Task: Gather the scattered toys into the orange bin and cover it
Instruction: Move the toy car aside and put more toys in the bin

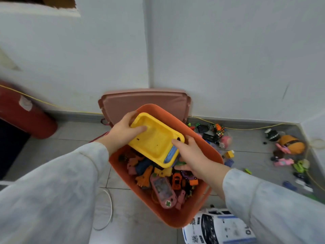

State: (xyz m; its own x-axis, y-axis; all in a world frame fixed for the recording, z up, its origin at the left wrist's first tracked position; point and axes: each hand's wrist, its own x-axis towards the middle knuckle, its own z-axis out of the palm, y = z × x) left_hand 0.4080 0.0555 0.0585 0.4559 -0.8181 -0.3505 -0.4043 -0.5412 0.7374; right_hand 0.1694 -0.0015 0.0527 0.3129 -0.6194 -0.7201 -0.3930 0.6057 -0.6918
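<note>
The orange bin (209,156) stands on the floor in the corner, holding several small toys, among them a pink handheld game (162,192). Over the bin's far half I hold a yellow plastic tray-shaped toy (156,140), tilted, with a blue part at its near right edge. My left hand (123,132) grips its far left end, thumb inside the rim. My right hand (190,156) grips its near right corner. The bin's dusty-pink lid (140,101) leans against the wall behind the bin. More toys lie scattered on the floor to the right.
Right of the bin lie a colour cube (220,131), a yellow-orange plush (292,144), pink and green toy cars and small blocks. A white police-car toy (218,226) sits at the bin's near right. A red cylinder (26,115) lies left; a white ring (105,210) lies on the floor.
</note>
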